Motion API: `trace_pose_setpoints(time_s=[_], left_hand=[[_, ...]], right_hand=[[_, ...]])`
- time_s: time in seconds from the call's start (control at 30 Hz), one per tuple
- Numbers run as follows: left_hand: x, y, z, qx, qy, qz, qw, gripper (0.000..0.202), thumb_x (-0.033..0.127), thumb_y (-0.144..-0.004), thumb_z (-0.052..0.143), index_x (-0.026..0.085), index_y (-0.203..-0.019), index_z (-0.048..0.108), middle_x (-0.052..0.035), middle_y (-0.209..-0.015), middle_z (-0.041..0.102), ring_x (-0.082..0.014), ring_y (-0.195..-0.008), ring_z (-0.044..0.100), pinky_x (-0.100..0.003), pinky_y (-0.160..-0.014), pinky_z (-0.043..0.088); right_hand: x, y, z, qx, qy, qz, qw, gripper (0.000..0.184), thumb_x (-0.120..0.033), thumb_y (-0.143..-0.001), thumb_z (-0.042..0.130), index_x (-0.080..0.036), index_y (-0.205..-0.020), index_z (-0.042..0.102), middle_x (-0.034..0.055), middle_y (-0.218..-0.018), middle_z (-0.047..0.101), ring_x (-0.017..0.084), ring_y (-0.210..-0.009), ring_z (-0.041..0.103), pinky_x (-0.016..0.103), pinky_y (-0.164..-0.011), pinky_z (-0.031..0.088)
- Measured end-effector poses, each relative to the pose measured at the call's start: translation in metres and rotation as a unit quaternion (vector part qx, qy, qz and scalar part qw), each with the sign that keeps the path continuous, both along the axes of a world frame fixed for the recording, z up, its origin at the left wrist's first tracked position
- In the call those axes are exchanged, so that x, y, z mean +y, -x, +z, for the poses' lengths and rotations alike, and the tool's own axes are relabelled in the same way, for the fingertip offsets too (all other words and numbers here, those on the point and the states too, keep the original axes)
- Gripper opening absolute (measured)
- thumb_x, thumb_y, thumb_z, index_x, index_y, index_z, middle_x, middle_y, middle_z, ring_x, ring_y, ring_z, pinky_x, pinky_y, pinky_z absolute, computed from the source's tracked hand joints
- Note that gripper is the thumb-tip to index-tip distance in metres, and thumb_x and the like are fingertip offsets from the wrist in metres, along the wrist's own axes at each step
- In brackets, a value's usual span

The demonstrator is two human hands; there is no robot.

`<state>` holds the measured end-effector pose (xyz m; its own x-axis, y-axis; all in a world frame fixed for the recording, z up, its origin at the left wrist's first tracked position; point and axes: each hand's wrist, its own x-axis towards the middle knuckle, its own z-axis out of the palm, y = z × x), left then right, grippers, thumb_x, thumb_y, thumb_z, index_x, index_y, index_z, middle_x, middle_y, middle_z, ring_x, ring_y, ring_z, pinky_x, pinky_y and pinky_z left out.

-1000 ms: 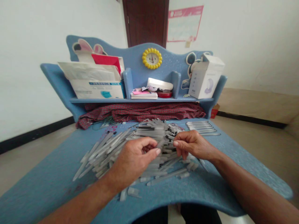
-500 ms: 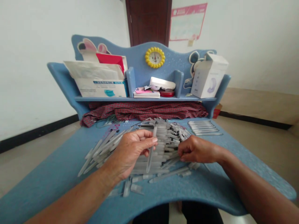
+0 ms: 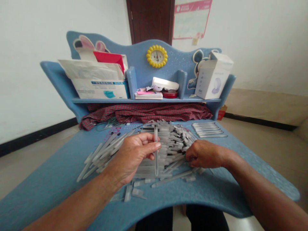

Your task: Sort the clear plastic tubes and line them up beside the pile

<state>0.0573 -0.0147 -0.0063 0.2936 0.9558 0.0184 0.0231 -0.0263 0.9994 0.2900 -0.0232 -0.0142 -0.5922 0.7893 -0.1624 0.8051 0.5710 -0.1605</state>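
Note:
My left hand [image 3: 136,152] pinches a clear pen barrel [image 3: 156,163] between thumb and fingers. The barrel stands almost upright above the pile, with a dark piece at its top end. My right hand [image 3: 207,154] is down at the right side of the pile of translucent pen parts [image 3: 166,136], its fingers curled together. Whatever those fingers have in them is hidden. Black tips show on several parts close to that hand. Left of the pile, beside my left wrist, lie more pen barrels [image 3: 103,152]. Loose pen caps [image 3: 128,192] lie nearer the front edge.
A row of pens [image 3: 208,130] lies at the desk's back right. Checked cloth [image 3: 149,112] is bunched under the shelf [image 3: 108,100]. On the shelf stand a mask box [image 3: 101,88] and a white carton [image 3: 213,77]. The blue desk [image 3: 192,195] has a curved front edge.
The pen barrel in my left hand has turned from a slant to nearly vertical. My right hand stays at the pile's right side. The whole view has shifted slightly.

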Motion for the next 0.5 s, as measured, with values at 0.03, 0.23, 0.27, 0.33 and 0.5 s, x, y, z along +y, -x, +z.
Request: trace_pose_setpoints(time_s=[0.03,0.23,0.27,0.33,0.5], left_hand=[[0.000,0.000,0.000,0.000,0.000,0.000,1.000,0.014,0.023,-0.066,0.071,0.014,-0.077,0.066,0.0007,-0.066,0.060,-0.0097,-0.057,0.051,-0.020,-0.050,0.042],[-0.001,0.000,0.001,-0.029,0.003,0.006,1.000,0.013,0.023,-0.069,0.070,0.014,-0.077,0.064,0.0007,-0.067,0.060,-0.0092,-0.059,0.053,-0.019,-0.051,0.044],[-0.001,0.000,0.001,-0.041,0.004,0.009,0.999,0.013,0.023,-0.069,0.070,0.014,-0.077,0.064,0.0007,-0.068,0.060,-0.0092,-0.060,0.053,-0.018,-0.051,0.045],[-0.002,0.000,0.001,-0.069,0.006,0.015,0.997,0.013,0.022,-0.069,0.070,0.014,-0.076,0.063,0.0002,-0.070,0.061,-0.0097,-0.063,0.055,-0.018,-0.053,0.046],[-0.004,-0.001,0.002,-0.133,-0.002,0.005,0.991,0.011,0.021,-0.071,0.069,0.014,-0.075,0.062,-0.0018,-0.075,0.063,-0.0117,-0.067,0.058,-0.021,-0.056,0.050]], right_hand=[[-0.001,0.001,0.000,-0.001,-0.008,-0.001,1.000,0.008,-0.015,-0.069,0.061,-0.019,-0.066,0.068,0.0014,-0.062,0.063,0.012,-0.054,0.049,0.025,-0.050,0.029],[-0.003,-0.003,0.006,0.083,0.029,0.004,0.996,0.008,-0.013,-0.068,0.058,-0.017,-0.069,0.064,-0.0019,-0.059,0.056,0.009,-0.051,0.044,0.022,-0.049,0.030],[-0.003,-0.004,0.007,0.114,0.042,-0.004,0.993,0.007,-0.013,-0.069,0.057,-0.017,-0.071,0.062,-0.0033,-0.058,0.054,0.008,-0.050,0.043,0.020,-0.047,0.030],[-0.004,-0.004,0.005,0.180,0.069,-0.027,0.981,0.004,-0.013,-0.070,0.056,-0.016,-0.071,0.058,-0.0060,-0.054,0.047,0.006,-0.047,0.038,0.018,-0.044,0.027],[-0.008,0.009,-0.007,0.326,0.158,-0.043,0.931,0.005,-0.014,-0.074,0.053,-0.016,-0.071,0.050,-0.0074,-0.055,0.040,0.005,-0.047,0.033,0.017,-0.040,0.025]])
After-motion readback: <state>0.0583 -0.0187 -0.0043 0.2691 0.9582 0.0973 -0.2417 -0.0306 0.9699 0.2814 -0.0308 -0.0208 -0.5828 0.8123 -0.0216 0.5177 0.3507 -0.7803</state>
